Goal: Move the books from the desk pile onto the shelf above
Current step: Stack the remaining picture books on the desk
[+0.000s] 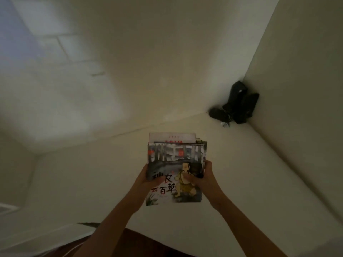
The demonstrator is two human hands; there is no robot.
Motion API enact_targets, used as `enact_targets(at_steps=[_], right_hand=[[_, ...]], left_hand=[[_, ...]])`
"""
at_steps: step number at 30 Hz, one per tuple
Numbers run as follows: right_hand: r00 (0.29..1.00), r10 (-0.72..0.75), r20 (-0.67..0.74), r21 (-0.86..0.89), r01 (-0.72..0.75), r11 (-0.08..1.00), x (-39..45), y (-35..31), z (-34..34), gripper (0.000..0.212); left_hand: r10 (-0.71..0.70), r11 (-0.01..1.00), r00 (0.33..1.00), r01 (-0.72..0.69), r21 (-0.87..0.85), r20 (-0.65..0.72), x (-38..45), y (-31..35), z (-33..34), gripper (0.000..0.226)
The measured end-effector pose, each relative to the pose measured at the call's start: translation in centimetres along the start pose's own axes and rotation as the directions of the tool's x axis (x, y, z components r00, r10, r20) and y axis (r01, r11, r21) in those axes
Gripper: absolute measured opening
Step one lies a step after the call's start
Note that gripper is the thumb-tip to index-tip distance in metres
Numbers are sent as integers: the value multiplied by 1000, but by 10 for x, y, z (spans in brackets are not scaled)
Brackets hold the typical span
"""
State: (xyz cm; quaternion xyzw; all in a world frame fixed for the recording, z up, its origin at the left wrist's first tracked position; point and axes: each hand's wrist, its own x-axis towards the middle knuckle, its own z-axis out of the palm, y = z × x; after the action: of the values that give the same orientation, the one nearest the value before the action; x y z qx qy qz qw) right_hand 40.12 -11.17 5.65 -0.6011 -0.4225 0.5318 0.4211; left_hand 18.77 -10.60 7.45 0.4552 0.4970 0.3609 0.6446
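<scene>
Both hands, left (pixel 146 179) right (pixel 205 178), grip stack of illustrated books (pixel 175 164).

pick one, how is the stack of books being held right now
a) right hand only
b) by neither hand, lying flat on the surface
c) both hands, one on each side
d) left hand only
c: the left hand and the right hand each grip a side of the stack of books, thumbs on the top cover.

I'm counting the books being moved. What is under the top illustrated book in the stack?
Under the top illustrated book more books show: a pale cover pokes out at the far end. Their number is hidden.
</scene>
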Motion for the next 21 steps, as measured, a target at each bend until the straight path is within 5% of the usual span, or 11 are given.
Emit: enact_targets(at_steps=[5,9,15,21], right_hand=[[991,-62,114,121,48,992,-17,-89,30,71],[939,-235,253,115,212,971,-35,-170,64,73],[777,-510,369,211,465,860,-84,-298,110,61],[568,-723,394,334,644,688,-137,-424,140,63]], left_hand=[[183,982,974,-174,73,-136,-49,76,-19,59],[360,930,883,-312,196,-303,-105,141,-40,44],[623,782,628,-489,387,-466,-195,239,-58,54],[830,531,306,-690,492,-467,-260,345,-66,60]])
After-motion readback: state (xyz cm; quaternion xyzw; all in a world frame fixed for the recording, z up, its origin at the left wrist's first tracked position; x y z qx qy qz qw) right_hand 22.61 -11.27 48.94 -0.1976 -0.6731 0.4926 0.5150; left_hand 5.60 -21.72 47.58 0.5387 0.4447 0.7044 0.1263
